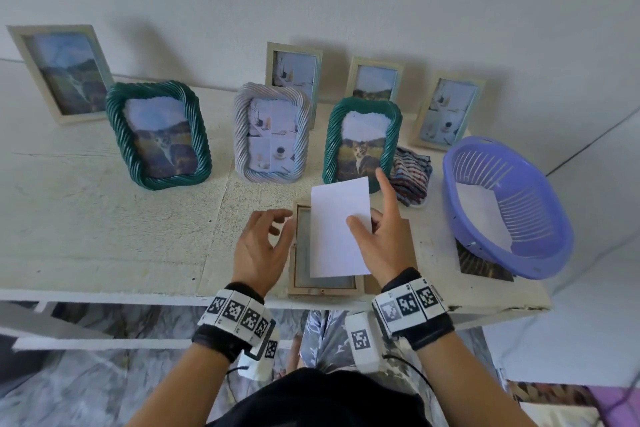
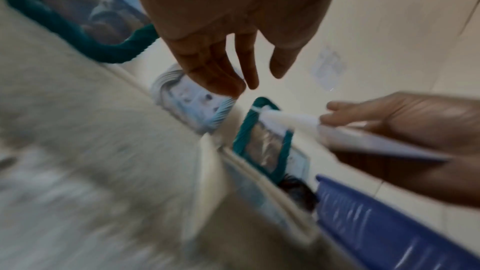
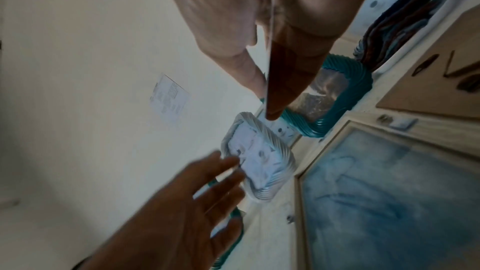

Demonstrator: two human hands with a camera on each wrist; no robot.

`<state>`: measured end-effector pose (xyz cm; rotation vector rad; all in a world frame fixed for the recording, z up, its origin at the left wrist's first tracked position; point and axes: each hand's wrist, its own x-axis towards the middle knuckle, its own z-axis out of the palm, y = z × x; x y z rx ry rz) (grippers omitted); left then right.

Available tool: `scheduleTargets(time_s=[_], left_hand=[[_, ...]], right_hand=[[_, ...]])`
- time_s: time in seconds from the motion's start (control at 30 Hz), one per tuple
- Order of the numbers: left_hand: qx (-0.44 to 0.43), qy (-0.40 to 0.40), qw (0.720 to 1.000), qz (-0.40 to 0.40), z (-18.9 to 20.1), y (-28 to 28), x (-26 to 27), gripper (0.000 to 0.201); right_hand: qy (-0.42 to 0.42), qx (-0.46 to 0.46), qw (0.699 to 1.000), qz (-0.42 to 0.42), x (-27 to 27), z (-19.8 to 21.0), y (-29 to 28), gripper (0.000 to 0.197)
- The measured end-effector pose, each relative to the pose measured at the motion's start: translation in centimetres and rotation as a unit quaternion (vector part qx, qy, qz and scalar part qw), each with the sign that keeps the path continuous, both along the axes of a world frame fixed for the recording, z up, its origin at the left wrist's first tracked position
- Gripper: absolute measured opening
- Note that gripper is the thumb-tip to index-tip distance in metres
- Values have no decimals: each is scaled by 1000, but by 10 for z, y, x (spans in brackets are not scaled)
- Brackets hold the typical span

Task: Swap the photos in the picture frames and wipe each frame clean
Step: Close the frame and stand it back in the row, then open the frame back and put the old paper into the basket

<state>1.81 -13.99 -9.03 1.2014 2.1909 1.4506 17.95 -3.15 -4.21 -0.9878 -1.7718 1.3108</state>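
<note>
A light wooden frame point(image 1: 325, 282) lies face down and open near the table's front edge, its glass point(image 3: 389, 192) bare. My right hand point(image 1: 377, 218) pinches a photo point(image 1: 337, 229) between thumb and fingers, white back up, just above the frame's right half; the index finger points away. In the left wrist view the photo point(image 2: 363, 141) is edge-on in that hand point(image 2: 402, 122). My left hand point(image 1: 273, 227) hovers at the frame's left edge, fingers loosely curved and holding nothing. The brown backing board point(image 1: 408, 246) lies to the right, under my right hand.
Several framed photos stand behind, the nearest a green twisted frame point(image 1: 362, 139) with a cat picture. A striped cloth point(image 1: 412, 180) lies beside it. A purple basket point(image 1: 540, 184) at the right holds a white sheet and overlaps a loose photo point(image 1: 481, 267).
</note>
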Motion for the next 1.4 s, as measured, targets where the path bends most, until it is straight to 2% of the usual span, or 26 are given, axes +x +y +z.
scheduleTargets(time_s=[0.07, 0.17, 0.2, 0.23, 0.3, 0.4, 0.43, 0.47, 0.53, 0.6, 0.63, 0.73, 0.8, 0.9, 1.07, 1.13, 1.23, 1.3, 1.4], left_hand=[[18, -68, 996, -53, 22, -2, 10, 28], [7, -213, 962, -172, 52, -6, 29, 48], [24, -237, 954, -184, 55, -7, 33, 45], [47, -256, 949, -180, 58, -7, 36, 38], [81, -287, 943, -147, 57, -7, 35, 33], [83, -321, 936, -114, 51, -5, 35, 27], [84, -339, 930, -110, 51, -5, 36, 26], [85, -356, 925, -105, 52, -2, 38, 25], [88, -374, 918, -102, 52, 1, 41, 25], [80, -371, 919, -112, 50, 6, 46, 26], [71, -355, 924, -121, 47, 10, 48, 25], [26, -241, 958, -152, 41, 19, 56, 23], [-9, -150, 977, -153, 41, 27, 63, 37], [-18, -37, 984, -176, 43, 41, 77, 37], [-9, 42, 960, -276, 52, 87, 123, 37], [-20, 109, 945, -309, 55, 109, 145, 40], [-50, 284, 893, -346, 56, 136, 174, 47], [-85, 361, 862, -346, 55, 148, 188, 45], [-99, 373, 865, -320, 53, 157, 197, 32]], right_hand=[[12, -2, 1000, -15, 4, 8, -10, 79], [69, -34, 997, 6, 3, 22, -29, 70], [89, -68, 993, 25, 1, 27, -35, 66], [104, -100, 989, 34, 1, 29, -39, 63], [117, -103, 987, 26, 6, 27, -43, 51], [24, 39, 998, -31, 18, 14, -37, 30], [-14, 57, 997, -50, 23, 11, -35, 27], [-45, 41, 996, -60, 27, 10, -33, 26], [-73, -78, 994, -28, 37, 10, -33, 22], [-40, -201, 979, 6, 50, 11, -36, 17], [-16, -225, 974, 8, 58, 10, -37, 15], [-12, -202, 979, -31, 91, 1, -37, 9], [-38, -181, 981, -63, 119, -10, -36, 7], [-57, -198, 973, -108, 164, -26, -38, 11], [-66, -228, 954, -186, 228, -40, -47, 14], [-55, -246, 947, -197, 247, -43, -46, 13], [-45, -259, 940, -216, 270, -48, -40, 13], [-41, -261, 939, -220, 280, -48, -33, 13], [-42, -262, 938, -225, 290, -47, -21, 13]])
